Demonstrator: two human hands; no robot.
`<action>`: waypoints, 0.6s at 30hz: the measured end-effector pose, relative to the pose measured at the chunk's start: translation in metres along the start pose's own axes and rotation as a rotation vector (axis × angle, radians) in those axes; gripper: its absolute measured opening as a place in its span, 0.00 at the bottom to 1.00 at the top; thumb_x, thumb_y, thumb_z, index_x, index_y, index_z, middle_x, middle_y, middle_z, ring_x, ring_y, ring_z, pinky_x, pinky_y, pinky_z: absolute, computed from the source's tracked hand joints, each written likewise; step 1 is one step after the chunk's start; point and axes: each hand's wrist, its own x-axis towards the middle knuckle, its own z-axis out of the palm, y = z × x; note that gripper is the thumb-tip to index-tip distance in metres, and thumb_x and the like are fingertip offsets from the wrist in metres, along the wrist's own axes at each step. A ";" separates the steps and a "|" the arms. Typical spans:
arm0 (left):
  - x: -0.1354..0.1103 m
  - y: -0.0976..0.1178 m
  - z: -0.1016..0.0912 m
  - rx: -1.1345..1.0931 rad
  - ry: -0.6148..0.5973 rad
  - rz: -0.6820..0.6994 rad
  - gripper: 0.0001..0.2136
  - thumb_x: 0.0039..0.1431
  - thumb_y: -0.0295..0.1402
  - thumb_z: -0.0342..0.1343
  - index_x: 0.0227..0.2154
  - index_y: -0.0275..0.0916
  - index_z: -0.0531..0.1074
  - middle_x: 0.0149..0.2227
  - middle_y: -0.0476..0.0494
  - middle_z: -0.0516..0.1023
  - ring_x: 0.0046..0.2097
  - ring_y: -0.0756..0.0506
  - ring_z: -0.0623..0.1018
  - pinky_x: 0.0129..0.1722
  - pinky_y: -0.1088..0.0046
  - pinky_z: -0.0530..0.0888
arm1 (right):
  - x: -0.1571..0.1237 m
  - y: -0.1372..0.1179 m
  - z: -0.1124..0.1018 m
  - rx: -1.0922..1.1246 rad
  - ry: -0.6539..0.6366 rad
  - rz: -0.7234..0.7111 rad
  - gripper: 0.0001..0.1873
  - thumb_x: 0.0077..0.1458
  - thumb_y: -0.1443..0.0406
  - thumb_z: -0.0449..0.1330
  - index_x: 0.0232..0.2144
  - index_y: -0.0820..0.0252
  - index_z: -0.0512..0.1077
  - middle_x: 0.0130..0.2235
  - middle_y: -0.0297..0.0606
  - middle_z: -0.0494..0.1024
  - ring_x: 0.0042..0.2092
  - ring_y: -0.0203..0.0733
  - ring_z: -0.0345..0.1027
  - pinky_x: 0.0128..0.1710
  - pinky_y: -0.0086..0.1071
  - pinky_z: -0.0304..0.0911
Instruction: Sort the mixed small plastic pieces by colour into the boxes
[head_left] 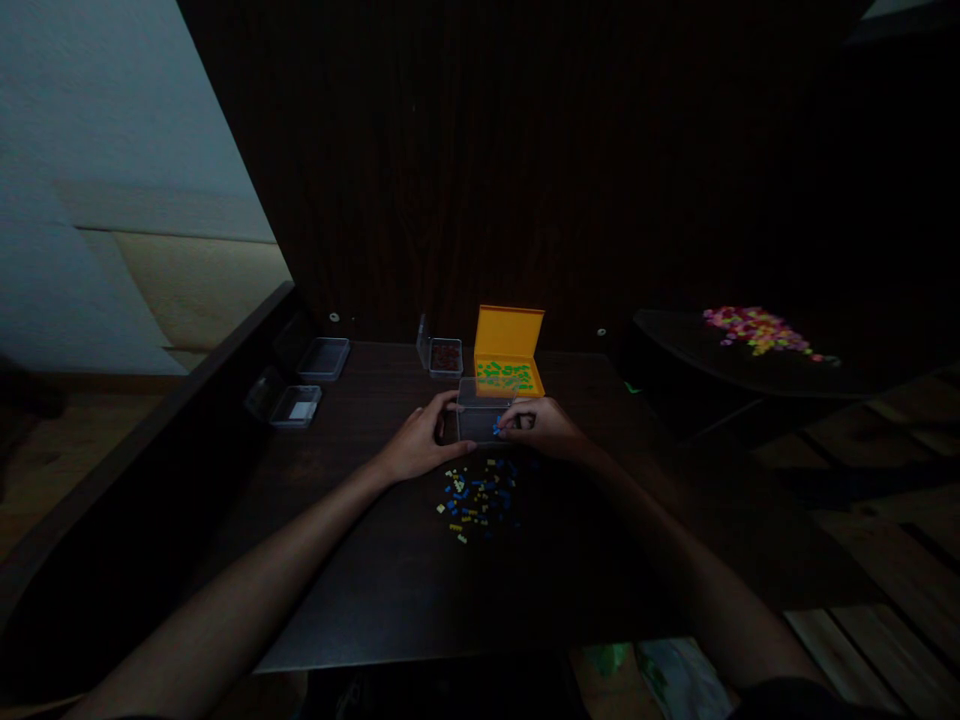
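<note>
Where the near edge of a dark wooden tabletop (360,615) crosses the lower part of the view, a crumpled pale plastic bag (679,675) lies below it to the right, and two bare forearms reach in from the lower corners. The scene is dim and seen from above.

Beyond the edge, small toy building bricks (484,498) in yellow, cream and blue are scattered loosely on the tabletop, just in front of the hands. The left hand (412,440) curves around the left end of a clear plastic box (474,426), thumb at the near corner and fingers at the far one, a fairly wide hold. The right hand (549,428) has a narrow pinch on a small blue piece (498,426) at the right side of that box; whether the piece touches the box floor cannot be told. The box's transparent lid (480,391) stands raised at its far side.

Behind the lid sits an orange case (510,333), its cover up, with bright green pieces (517,375) spread inside. Just left of it, a smaller clear case (446,375) holds dark red pieces (447,356). Near the tabletop's left side are a clear case with a white square (303,411) inside and, farther back, another clear case (325,358).

Well apart on the right, a heap of pink, yellow and purple pieces (757,330) rests on a dark, curved-edged surface (701,350). A tall dark wood panel (525,180) rises behind the tabletop.
</note>
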 end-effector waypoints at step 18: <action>0.001 -0.001 0.000 0.012 -0.007 0.011 0.36 0.49 0.49 0.60 0.58 0.42 0.55 0.49 0.41 0.74 0.35 0.46 0.72 0.39 0.65 0.70 | -0.005 -0.009 -0.011 -0.019 -0.078 0.051 0.10 0.49 0.66 0.60 0.34 0.61 0.79 0.26 0.32 0.75 0.23 0.30 0.56 0.22 0.26 0.50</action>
